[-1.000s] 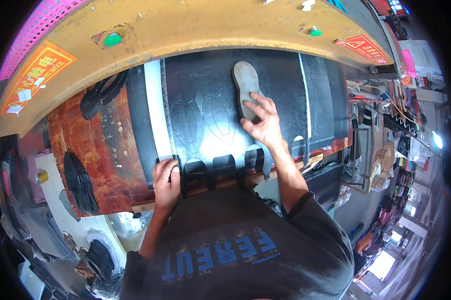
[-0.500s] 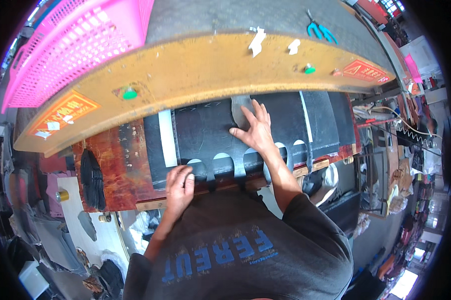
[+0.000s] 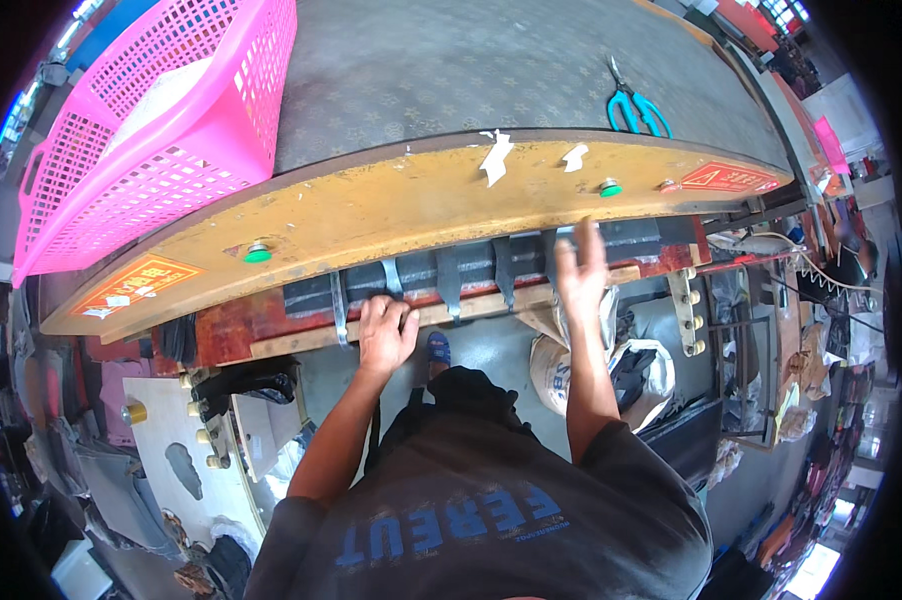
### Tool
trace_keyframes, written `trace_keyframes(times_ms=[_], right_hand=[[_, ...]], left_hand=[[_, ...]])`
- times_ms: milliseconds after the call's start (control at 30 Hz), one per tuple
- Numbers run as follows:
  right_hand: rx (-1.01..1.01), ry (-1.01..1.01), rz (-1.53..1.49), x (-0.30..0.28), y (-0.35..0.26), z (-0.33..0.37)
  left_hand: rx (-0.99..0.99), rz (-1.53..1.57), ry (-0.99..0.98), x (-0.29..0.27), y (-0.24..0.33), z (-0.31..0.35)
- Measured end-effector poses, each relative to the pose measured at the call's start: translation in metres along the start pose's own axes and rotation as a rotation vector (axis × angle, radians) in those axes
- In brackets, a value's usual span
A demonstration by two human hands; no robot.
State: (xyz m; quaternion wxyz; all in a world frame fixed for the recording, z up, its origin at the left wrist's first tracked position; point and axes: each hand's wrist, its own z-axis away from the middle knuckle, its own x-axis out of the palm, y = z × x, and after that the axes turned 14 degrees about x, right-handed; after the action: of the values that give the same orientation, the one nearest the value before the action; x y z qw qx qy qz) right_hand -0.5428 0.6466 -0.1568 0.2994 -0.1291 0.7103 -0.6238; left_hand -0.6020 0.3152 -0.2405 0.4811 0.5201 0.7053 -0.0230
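A black sheet (image 3: 421,272) with dark strips (image 3: 449,283) hanging over its front edge lies on a reddish-brown board (image 3: 226,330). Most of the sheet is hidden beneath a yellow machine beam (image 3: 391,210). My left hand (image 3: 383,338) rests at the board's front edge beside two of the strips, fingers loosely bent, thumb apart, with nothing seen in it. Farther right, my right hand (image 3: 583,275) is raised at the beam's lower edge, fingers stretched and slightly blurred. It is empty and just below a green button (image 3: 610,188).
A pink plastic basket (image 3: 161,150) stands on the machine's grey top (image 3: 421,80) at the left. Teal-handled snips (image 3: 636,108) lie at the right there. A second green button (image 3: 258,253) is on the beam's left. Below the board are a white sack (image 3: 556,375) and a pale side table (image 3: 186,440).
My right hand has left the black sheet and moved right, up toward the beam's lower edge. My left hand has shifted slightly right. The beam now hides more of the sheet, and the view has shifted.
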Motion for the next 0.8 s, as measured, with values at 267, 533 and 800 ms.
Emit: trace_keyframes(times_ms=[267, 533, 800], right_hand=[[-0.420, -0.288, 0.610, 0.029, 0.056, 0.057], [-0.342, -0.304, 0.658, 0.035, 0.064, 0.057], [-0.197, -0.497, 0.656, -0.029, 0.044, 0.113]], left_hand=[[0.003, -0.074, -0.032, -0.004, 0.002, -0.013], [0.013, -0.094, -0.032, 0.007, -0.001, -0.006], [-0.110, 0.139, 0.010, -0.013, 0.043, 0.053]])
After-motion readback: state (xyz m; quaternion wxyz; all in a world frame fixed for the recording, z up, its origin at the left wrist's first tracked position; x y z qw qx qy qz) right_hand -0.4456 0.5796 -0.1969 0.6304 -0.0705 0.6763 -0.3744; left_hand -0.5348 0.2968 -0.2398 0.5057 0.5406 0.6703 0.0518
